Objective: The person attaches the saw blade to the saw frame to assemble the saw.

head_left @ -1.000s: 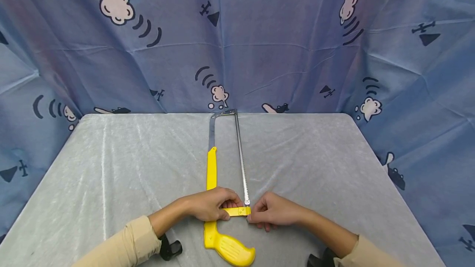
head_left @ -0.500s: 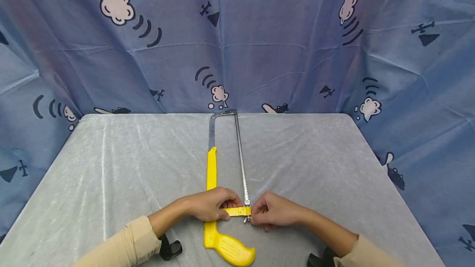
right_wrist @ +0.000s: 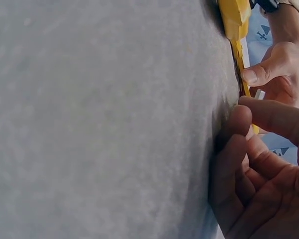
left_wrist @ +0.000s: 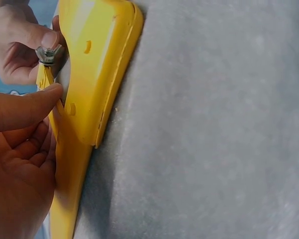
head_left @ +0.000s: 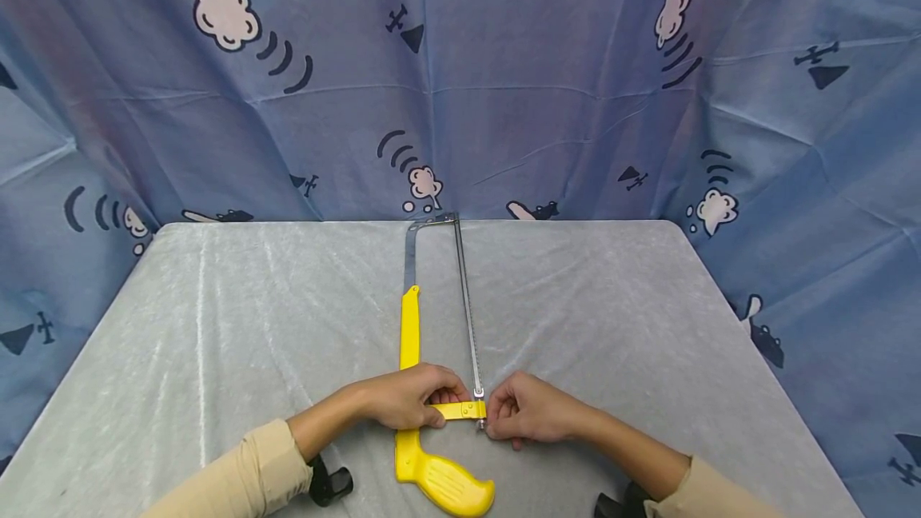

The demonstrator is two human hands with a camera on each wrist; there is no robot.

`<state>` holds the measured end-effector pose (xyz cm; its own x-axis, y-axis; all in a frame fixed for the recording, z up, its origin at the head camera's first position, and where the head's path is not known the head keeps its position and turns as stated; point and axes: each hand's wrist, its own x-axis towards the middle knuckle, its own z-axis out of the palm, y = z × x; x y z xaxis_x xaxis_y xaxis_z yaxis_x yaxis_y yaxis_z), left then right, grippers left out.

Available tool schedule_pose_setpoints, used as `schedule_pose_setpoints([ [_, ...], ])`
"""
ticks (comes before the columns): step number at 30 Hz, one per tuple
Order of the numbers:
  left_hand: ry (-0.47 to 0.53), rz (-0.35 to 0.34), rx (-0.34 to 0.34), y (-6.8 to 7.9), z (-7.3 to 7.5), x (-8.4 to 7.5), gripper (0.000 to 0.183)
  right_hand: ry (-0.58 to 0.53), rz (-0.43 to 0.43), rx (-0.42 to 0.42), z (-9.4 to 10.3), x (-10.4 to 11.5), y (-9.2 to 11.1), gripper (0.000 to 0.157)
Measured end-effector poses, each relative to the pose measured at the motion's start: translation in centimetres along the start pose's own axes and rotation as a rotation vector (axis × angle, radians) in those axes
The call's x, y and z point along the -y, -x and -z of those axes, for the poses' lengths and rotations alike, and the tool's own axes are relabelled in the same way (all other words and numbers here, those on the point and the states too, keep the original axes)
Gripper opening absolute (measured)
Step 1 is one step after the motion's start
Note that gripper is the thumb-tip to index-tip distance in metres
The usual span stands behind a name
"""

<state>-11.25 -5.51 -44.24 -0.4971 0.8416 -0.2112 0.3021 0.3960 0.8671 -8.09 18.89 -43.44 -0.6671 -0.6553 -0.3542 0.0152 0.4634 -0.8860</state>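
A hacksaw with a yellow handle point(head_left: 455, 486) lies on the grey-covered table, its thin blade point(head_left: 466, 302) running away to the far edge. My left hand point(head_left: 413, 396) holds the yellow cross arm point(head_left: 460, 411) between thumb and fingers. At the arm's end sits a small metal wing nut point(left_wrist: 49, 55), in front of the right thumb in the left wrist view. My right hand point(head_left: 536, 408) has its fingers curled, thumb and index tips at the wing nut. In the right wrist view those fingertips partly hide the nut.
A blue patterned curtain point(head_left: 504, 102) hangs behind and beside the table point(head_left: 590, 302). Black wrist devices point(head_left: 331, 482) show under both forearms. The saw's metal front frame point(head_left: 411, 254) reaches the table's far edge.
The right fingertips have drawn slightly back to the right, uncovering the wing nut, which has changed its angle since half a second ago. My left hand keeps its place on the arm.
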Motion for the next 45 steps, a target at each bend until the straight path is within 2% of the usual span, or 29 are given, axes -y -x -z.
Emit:
schedule_pose_setpoints([
  [7, 0.003, 0.001, 0.002, 0.03, 0.03, -0.05, 0.029, -0.005, -0.004, 0.007, -0.09, 0.14, -0.02, 0.004],
  [20, 0.02, 0.0, 0.008, 0.06, 0.04, -0.12, 0.029, 0.02, -0.025, 0.003, -0.11, 0.29, -0.32, 0.027],
  [33, 0.02, 0.0, 0.008, 0.06, 0.1, -0.01, 0.03, -0.042, 0.039, 0.092, 0.57, -0.34, -0.3, 0.013],
  [38, 0.007, -0.01, 0.005, -0.01, 0.09, -0.04, 0.03, -0.045, 0.025, 0.068, 0.53, -0.5, -0.36, 0.005],
  [45, 0.011, -0.012, 0.004, 0.03, 0.08, -0.05, 0.029, -0.031, 0.003, 0.023, 0.24, -0.36, -0.37, 0.007],
])
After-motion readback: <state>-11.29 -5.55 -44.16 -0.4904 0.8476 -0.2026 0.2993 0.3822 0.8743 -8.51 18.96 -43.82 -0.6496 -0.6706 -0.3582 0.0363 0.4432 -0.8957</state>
